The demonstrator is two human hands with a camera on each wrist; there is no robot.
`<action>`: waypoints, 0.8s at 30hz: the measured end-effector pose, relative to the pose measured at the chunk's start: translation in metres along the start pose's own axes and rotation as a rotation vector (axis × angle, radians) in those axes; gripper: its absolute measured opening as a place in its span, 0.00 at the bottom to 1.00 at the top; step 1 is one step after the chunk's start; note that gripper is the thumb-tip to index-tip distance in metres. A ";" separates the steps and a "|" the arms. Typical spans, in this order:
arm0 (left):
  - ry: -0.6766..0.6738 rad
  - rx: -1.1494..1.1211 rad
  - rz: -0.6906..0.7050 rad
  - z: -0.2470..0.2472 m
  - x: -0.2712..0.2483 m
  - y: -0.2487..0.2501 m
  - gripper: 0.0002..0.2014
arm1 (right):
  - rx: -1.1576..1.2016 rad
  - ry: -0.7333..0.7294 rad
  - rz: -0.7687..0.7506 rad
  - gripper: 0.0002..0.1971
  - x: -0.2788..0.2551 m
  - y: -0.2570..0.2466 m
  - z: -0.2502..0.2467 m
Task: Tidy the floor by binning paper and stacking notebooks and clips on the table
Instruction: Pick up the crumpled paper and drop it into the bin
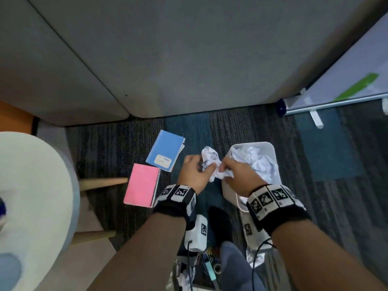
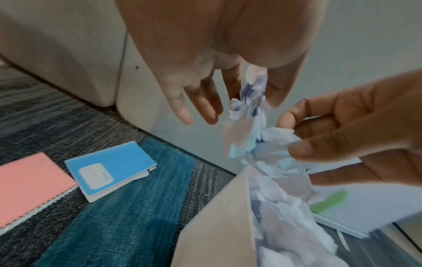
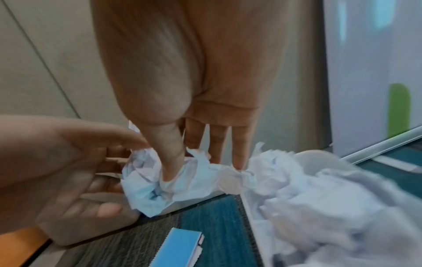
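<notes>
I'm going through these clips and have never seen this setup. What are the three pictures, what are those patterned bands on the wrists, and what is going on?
No robot here: a person works with bare hands. The patterned bands are wrist straps carrying small cameras. The head picture looks down from the person's head; the other two look along each hand from the wrists.

The left hand and right hand both pinch one crumpled paper ball beside the white bin, which already holds crumpled paper. On the carpet lie a blue notebook and a pink spiral notebook. A small pile of coloured bits near the person's feet is too blurred to identify.
</notes>
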State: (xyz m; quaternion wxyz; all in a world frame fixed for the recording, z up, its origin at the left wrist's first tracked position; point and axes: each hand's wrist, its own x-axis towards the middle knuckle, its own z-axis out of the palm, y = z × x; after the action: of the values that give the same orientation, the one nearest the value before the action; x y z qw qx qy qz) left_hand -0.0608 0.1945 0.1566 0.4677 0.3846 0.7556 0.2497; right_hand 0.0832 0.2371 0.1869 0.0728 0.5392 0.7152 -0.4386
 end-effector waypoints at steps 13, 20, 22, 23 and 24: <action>-0.234 0.447 0.189 0.082 -0.028 0.017 0.33 | 0.142 0.230 0.194 0.09 -0.054 0.122 -0.008; -0.384 0.645 0.165 0.107 -0.026 -0.012 0.37 | -0.108 0.107 0.270 0.15 -0.027 0.134 0.027; -0.374 0.676 0.185 0.111 -0.026 -0.018 0.36 | -0.156 0.074 0.260 0.17 -0.017 0.132 0.032; -0.369 0.684 0.191 0.113 -0.026 -0.020 0.36 | -0.187 0.058 0.266 0.19 -0.011 0.131 0.032; -0.365 0.688 0.192 0.115 -0.025 -0.022 0.36 | -0.218 0.041 0.275 0.19 -0.007 0.130 0.032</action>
State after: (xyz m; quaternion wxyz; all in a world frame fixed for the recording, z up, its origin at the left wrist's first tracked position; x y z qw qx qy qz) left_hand 0.0411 0.1635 0.1028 0.4126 0.6257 0.6603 -0.0476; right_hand 0.1829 0.2142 0.0997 0.1756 0.6298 0.6792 -0.3334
